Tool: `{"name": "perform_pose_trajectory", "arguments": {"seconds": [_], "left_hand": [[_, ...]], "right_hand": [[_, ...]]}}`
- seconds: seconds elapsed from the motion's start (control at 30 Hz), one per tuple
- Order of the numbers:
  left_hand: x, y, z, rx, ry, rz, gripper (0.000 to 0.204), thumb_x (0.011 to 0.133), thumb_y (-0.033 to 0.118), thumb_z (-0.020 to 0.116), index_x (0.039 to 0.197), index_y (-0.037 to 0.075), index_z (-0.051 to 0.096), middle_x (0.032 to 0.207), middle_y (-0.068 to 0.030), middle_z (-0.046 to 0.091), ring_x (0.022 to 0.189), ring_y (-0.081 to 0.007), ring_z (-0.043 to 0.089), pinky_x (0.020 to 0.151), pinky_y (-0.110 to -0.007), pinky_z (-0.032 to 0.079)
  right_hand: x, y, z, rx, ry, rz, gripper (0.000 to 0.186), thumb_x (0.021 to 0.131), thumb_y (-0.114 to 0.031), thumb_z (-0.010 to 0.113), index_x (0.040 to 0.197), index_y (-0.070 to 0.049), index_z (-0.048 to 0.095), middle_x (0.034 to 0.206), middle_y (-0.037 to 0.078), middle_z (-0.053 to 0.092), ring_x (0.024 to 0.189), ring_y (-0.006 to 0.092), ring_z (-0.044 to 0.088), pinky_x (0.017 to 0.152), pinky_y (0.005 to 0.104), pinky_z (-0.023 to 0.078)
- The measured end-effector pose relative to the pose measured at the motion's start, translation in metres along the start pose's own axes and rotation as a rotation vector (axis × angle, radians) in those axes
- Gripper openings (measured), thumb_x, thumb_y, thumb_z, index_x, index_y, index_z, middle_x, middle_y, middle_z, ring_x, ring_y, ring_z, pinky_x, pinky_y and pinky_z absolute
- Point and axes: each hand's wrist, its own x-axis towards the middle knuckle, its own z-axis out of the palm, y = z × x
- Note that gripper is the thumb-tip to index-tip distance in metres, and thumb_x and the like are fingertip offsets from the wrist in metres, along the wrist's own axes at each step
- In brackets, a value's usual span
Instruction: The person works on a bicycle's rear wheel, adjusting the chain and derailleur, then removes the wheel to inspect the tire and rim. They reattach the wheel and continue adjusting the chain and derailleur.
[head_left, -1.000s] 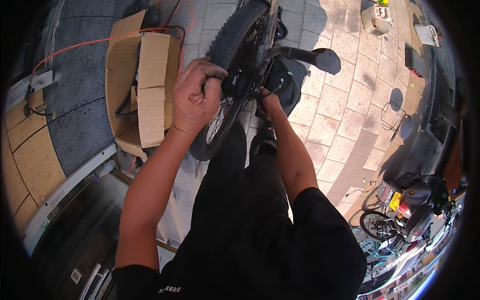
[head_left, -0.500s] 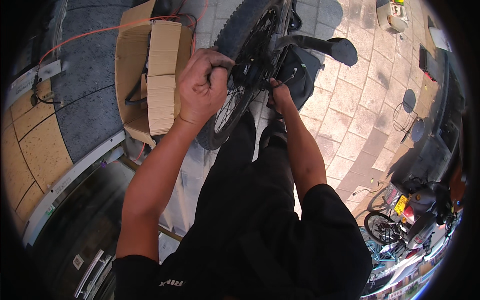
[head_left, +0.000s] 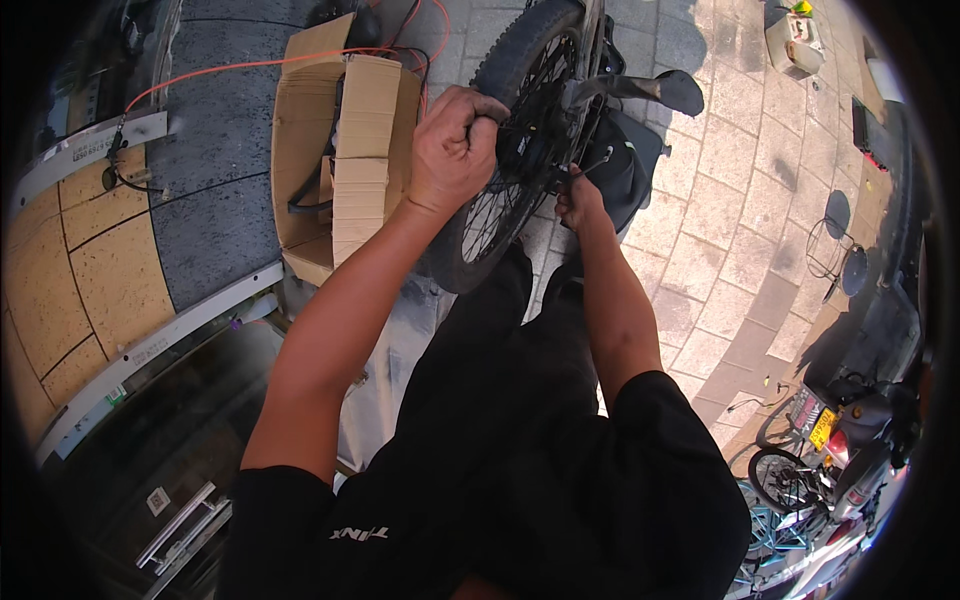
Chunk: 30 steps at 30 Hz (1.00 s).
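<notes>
A bicycle wheel [head_left: 525, 145] with a knobbly black tyre stands in front of me, tilted in the view. My left hand [head_left: 455, 145] is closed like a fist at the wheel's left side; whatever it may grip is hidden. Lower and to the right, my right hand [head_left: 580, 203] has its fingers closed beside the hub area, on something dark that I cannot make out. A thin rod with a bright metal end [head_left: 606, 156] sticks out just above its fingertips. Beyond that hand is a black bag-like object [head_left: 622, 170].
An open cardboard box [head_left: 362, 130] stands left of the wheel, with an orange cable [head_left: 250, 64] running over it. A thick dark bar [head_left: 640, 88] juts right from the bike. Paving [head_left: 720, 190] spreads rightward; parked bikes [head_left: 790, 480] stand at lower right.
The whole view has shifted, so the box, wheel and both hands appear farther right. Both hands keep about the same places at the wheel and stay closed.
</notes>
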Motion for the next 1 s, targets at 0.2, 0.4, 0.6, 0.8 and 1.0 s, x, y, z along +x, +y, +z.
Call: {"name": "perform_pose_trajectory", "arguments": {"seconds": [0.2, 0.4, 0.6, 0.8, 1.0], "left_hand": [[0.009, -0.010, 0.004, -0.057, 0.005, 0.029, 0.012, 0.087, 0.003, 0.057, 0.089, 0.005, 0.069, 0.086, -0.0126, 0.066, 0.081, -0.0347, 0.065, 0.074, -0.040, 0.053], [0.008, -0.014, 0.006, -0.289, 0.055, 0.009, 0.013, 0.086, 0.003, 0.058, 0.091, 0.002, 0.069, 0.087, -0.0154, 0.067, 0.083, -0.0365, 0.066, 0.075, -0.040, 0.054], [-0.009, -0.040, -0.028, -0.900, 0.174, -0.433, 0.018, 0.094, -0.002, 0.051, 0.101, -0.001, 0.068, 0.091, -0.0029, 0.069, 0.078, -0.0105, 0.065, 0.074, -0.024, 0.054], [-0.093, -0.109, -0.105, -1.650, -0.014, -1.188, 0.028, 0.085, -0.005, 0.051, 0.109, 0.001, 0.064, 0.101, -0.0091, 0.064, 0.092, -0.0211, 0.062, 0.099, -0.045, 0.052], [-0.128, -0.130, -0.133, -2.226, -0.381, -1.006, 0.050, 0.091, 0.018, 0.046, 0.134, -0.002, 0.062, 0.144, -0.0213, 0.057, 0.138, -0.0378, 0.050, 0.119, -0.052, 0.035]], "right_hand": [[-0.040, 0.025, -0.055, -0.410, 0.122, -0.197, 0.030, 0.099, -0.037, 0.064, 0.084, -0.011, 0.058, 0.069, 0.002, 0.053, 0.054, 0.0166, 0.049, 0.046, 0.0345, 0.038], [-0.103, 0.029, -0.047, -0.371, 0.222, -0.291, 0.029, 0.098, -0.031, 0.063, 0.109, -0.005, 0.066, 0.076, 0.003, 0.053, 0.056, 0.0147, 0.047, 0.048, 0.0298, 0.039], [-0.164, 0.038, -0.017, -0.375, 0.341, -0.588, 0.031, 0.098, -0.025, 0.064, 0.112, 0.002, 0.067, 0.079, 0.006, 0.061, 0.057, 0.0130, 0.053, 0.046, 0.0301, 0.039], [-0.264, 0.103, 0.109, -0.576, 0.492, -1.253, 0.027, 0.102, -0.018, 0.062, 0.116, 0.005, 0.066, 0.088, 0.004, 0.066, 0.076, 0.0079, 0.058, 0.069, 0.0245, 0.048], [-0.272, 0.152, 0.222, -1.196, 0.229, -1.141, 0.034, 0.097, -0.016, 0.064, 0.129, -0.005, 0.064, 0.106, 0.020, 0.069, 0.089, 0.0332, 0.070, 0.078, 0.0401, 0.056]]}}
